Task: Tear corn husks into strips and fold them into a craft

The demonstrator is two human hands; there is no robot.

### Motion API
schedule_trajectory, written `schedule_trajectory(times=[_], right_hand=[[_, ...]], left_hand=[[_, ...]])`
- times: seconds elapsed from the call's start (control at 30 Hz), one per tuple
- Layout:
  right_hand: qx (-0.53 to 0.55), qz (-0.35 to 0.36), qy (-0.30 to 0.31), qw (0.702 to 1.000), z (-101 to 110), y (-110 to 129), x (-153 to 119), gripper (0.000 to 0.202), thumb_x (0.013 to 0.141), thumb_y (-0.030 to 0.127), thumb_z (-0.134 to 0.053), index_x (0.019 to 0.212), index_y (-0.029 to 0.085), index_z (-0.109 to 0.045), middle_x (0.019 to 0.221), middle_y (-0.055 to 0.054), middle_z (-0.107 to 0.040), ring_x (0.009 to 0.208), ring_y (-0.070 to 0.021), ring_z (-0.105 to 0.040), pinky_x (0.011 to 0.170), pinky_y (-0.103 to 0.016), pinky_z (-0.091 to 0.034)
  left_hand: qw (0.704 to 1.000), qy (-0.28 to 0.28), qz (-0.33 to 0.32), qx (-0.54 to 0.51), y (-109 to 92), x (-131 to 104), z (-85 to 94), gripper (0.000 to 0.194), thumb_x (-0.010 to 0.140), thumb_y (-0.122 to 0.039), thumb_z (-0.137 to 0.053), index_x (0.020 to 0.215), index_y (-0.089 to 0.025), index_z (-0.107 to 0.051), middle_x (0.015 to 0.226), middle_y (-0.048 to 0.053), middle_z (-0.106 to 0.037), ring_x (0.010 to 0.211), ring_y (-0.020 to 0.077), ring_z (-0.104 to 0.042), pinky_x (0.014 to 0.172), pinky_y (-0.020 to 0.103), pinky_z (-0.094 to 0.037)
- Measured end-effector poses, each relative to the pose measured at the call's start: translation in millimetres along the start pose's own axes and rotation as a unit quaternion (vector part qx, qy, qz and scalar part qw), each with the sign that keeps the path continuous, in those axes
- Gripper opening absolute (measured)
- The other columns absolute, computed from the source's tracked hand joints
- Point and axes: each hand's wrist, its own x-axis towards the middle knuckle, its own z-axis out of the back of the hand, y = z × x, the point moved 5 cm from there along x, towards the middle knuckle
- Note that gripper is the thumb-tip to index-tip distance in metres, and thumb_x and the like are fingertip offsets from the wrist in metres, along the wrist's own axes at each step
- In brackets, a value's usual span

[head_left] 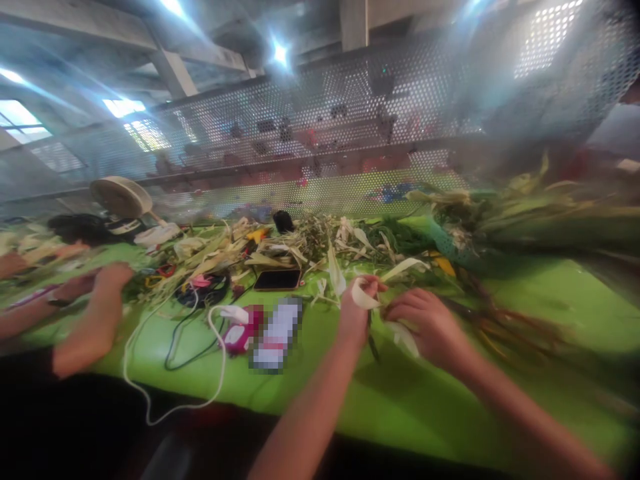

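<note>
My left hand (354, 312) is closed around a pale corn husk strip (365, 295) that curls over its fingers. Close beside it, my right hand (423, 325) has its fingertips pinched together at the same bunch. One light husk piece (404, 268) sticks out above my hands toward the right, and another (405, 339) hangs under my right fingers. A thin dark stem or tool (373, 347) points down below my left hand; its kind is unclear. What lies between my fingertips is partly hidden.
A long heap of dried husks (285, 250) runs along the green table (300, 413). Before me lie a dark phone (277, 280), a blurred-out item (277, 333), a magenta power block (243, 333) and a white cable (223, 373). Stems (510, 327) lie right. A co-worker's arms (95, 320) are at left.
</note>
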Motion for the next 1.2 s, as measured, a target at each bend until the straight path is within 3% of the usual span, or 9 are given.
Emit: schedule_trajectory(times=[0.07, 0.13, 0.3, 0.47, 0.67, 0.8, 0.97, 1.2], right_hand=[[0.011, -0.012, 0.027, 1.0, -2, -3, 0, 0.024, 0.085, 0.005, -0.056, 0.09, 0.025, -0.069, 0.094, -0.002, -0.072, 0.088, -0.0216, -0.06, 0.08, -0.036, -0.043], [0.043, -0.046, 0.005, 0.998, 3, -6, -1, 0.025, 0.086, 0.005, -0.052, 0.094, 0.024, -0.067, 0.094, -0.003, -0.071, 0.089, -0.0212, -0.06, 0.079, -0.035, -0.045], [0.112, -0.133, -0.038, 0.984, 8, -12, -2, 0.023, 0.09, 0.032, -0.064, 0.112, 0.024, -0.064, 0.106, -0.007, -0.068, 0.096, -0.0242, -0.062, 0.081, -0.036, -0.05], [0.157, -0.138, -0.033, 0.977, 1, -8, 0, 0.012, 0.087, 0.035, -0.067, 0.089, 0.023, -0.067, 0.101, -0.007, -0.069, 0.097, -0.0253, -0.063, 0.084, -0.037, -0.05], [0.256, -0.239, -0.023, 0.936, 10, -11, -3, 0.015, 0.089, 0.036, -0.064, 0.095, 0.023, -0.065, 0.085, -0.001, -0.068, 0.078, -0.0181, -0.063, 0.07, -0.027, -0.049], [0.268, -0.271, -0.044, 0.923, 15, -23, -4, 0.025, 0.089, 0.043, -0.061, 0.097, 0.021, -0.071, 0.078, -0.001, -0.067, 0.073, -0.0174, -0.06, 0.068, -0.027, -0.047], [0.237, -0.3, -0.038, 0.923, 10, -32, -5, 0.031, 0.087, 0.049, -0.062, 0.087, 0.02, -0.074, 0.074, -0.002, -0.067, 0.068, -0.0173, -0.058, 0.061, -0.026, -0.044], [0.208, -0.314, -0.071, 0.924, 12, -37, -8, 0.029, 0.089, 0.045, -0.057, 0.089, 0.02, -0.072, 0.073, -0.001, -0.066, 0.063, -0.0158, -0.056, 0.056, -0.025, -0.04]], left_hand=[[0.999, 0.003, -0.014, 0.035, -2, 0, 1.2, 0.024, 0.08, -0.036, -0.07, 0.095, -0.018, -0.064, 0.082, 0.004, -0.068, 0.078, 0.0141, -0.061, 0.069, 0.024, -0.043], [0.998, 0.006, -0.02, 0.067, -4, -1, 1.1, 0.024, 0.082, -0.037, -0.068, 0.096, -0.018, -0.064, 0.082, 0.004, -0.068, 0.077, 0.0148, -0.06, 0.069, 0.025, -0.043], [0.993, 0.031, -0.036, 0.112, -5, -8, -5.1, 0.021, 0.081, -0.035, -0.069, 0.095, -0.02, -0.067, 0.082, 0.004, -0.066, 0.075, 0.0156, -0.057, 0.07, 0.026, -0.043], [0.99, 0.066, -0.032, 0.121, -5, -11, -11.0, 0.017, 0.079, -0.027, -0.068, 0.095, -0.02, -0.069, 0.087, 0.004, -0.066, 0.079, 0.0165, -0.057, 0.072, 0.026, -0.043], [0.997, 0.062, 0.02, 0.032, 0, -4, -11.3, 0.021, 0.072, -0.023, -0.071, 0.092, -0.018, -0.065, 0.079, 0.0, -0.062, 0.067, 0.0116, -0.052, 0.064, 0.023, -0.041], [0.998, 0.052, 0.034, 0.027, 0, -5, -11.8, 0.019, 0.073, -0.026, -0.072, 0.089, -0.018, -0.066, 0.073, -0.002, -0.058, 0.061, 0.0091, -0.047, 0.06, 0.022, -0.037], [0.995, 0.088, 0.052, 0.009, 1, -11, -15.6, 0.02, 0.079, -0.028, -0.066, 0.096, -0.02, -0.068, 0.075, 0.0, -0.059, 0.065, 0.0099, -0.047, 0.061, 0.021, -0.035], [0.986, 0.133, 0.09, -0.033, 0, -14, -21.8, 0.038, 0.064, -0.012, -0.069, 0.101, -0.019, -0.068, 0.081, -0.001, -0.059, 0.073, 0.0108, -0.049, 0.066, 0.021, -0.037]])
